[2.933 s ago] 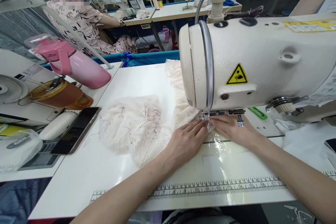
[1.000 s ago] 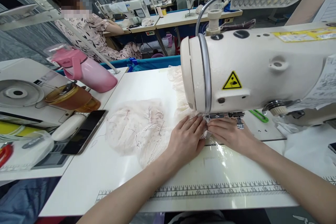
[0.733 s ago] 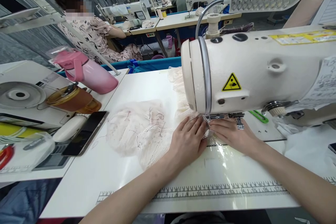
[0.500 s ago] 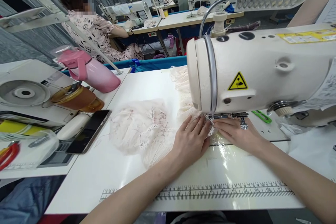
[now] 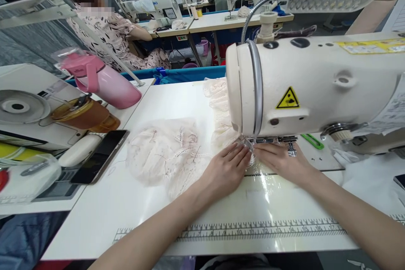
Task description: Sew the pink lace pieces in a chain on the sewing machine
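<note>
Both hands lie flat on the lace fabric right at the needle area of the sewing machine. The left hand presses it down with fingers spread, and the right hand pins the edge, probably to keep it taut. A phone and a pink bottle sit off to the left.

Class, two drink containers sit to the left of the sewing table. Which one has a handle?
The pink bottle, farther back; a looped pink handle hangs below its lid. The amber-brown tumbler in front shows none.
</note>
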{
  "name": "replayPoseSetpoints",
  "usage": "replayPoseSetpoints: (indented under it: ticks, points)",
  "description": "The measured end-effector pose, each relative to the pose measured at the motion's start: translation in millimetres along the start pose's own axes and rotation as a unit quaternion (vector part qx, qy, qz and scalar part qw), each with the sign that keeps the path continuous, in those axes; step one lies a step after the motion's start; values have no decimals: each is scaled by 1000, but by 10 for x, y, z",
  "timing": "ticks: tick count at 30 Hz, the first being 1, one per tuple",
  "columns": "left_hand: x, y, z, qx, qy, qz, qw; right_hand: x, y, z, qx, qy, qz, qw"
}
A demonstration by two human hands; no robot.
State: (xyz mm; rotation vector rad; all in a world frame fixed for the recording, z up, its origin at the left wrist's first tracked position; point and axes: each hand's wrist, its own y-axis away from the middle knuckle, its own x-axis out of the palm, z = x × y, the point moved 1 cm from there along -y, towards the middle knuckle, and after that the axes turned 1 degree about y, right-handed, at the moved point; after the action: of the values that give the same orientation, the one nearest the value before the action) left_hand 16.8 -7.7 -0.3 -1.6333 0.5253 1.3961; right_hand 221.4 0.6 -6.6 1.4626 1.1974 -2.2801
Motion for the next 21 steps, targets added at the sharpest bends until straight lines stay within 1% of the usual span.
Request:
replayPoseSetpoints:
  ticks: [2,6,11,17,21]
  points:
    - [-18,5,30,-1,0,16,1000,28,5,44,-16,30,13,999]
    - [-35,5,69,-3,-9,25,1000,75,15,140,-60,99,32,993]
    - [-32,6,92,0,-30,24,999,105,-7,167,-91,104,30,990]
    - [-30,3,91,-6,-59,25,998,77,-23,167,-94,121,-1,988]
    - [-10,-2,81,-12,-73,15,997,68,-25,178,-84,128,-6,988]
